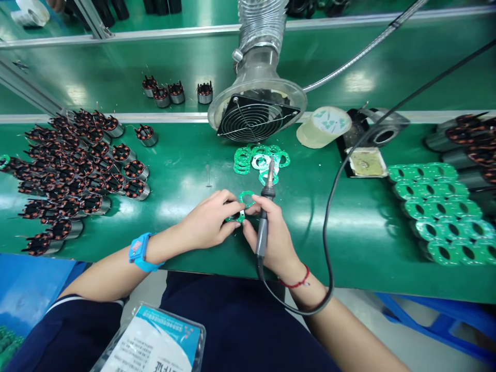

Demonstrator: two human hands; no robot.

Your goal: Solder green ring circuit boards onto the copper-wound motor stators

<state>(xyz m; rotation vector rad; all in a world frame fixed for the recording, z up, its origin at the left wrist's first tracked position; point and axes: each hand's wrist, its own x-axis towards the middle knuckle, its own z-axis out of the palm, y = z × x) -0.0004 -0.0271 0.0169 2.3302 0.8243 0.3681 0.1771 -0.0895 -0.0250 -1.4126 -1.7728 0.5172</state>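
My left hand [211, 219], with a blue strap on its wrist, has its fingers closed on a small green ring-shaped circuit board [237, 216] low over the bench. In my right hand [277, 235] a soldering iron [263, 230] rests between thumb and fingers, its tip pointing up and away. The right fingertips come close to the board in the left hand; whether they touch it I cannot tell. Another green ring board [246, 197] lies just beyond the hands. Farther back is a loose pile of green and white ring boards [243, 160].
A fume extractor [258, 116] hangs over the pile. Wound motor stators [85, 165] crowd the left; rows of stators topped with green boards [442, 212] stand right. A solder sponge tray [366, 163] and a yellowish roll [323, 126] sit behind. The iron's cable [329, 222] loops across the right.
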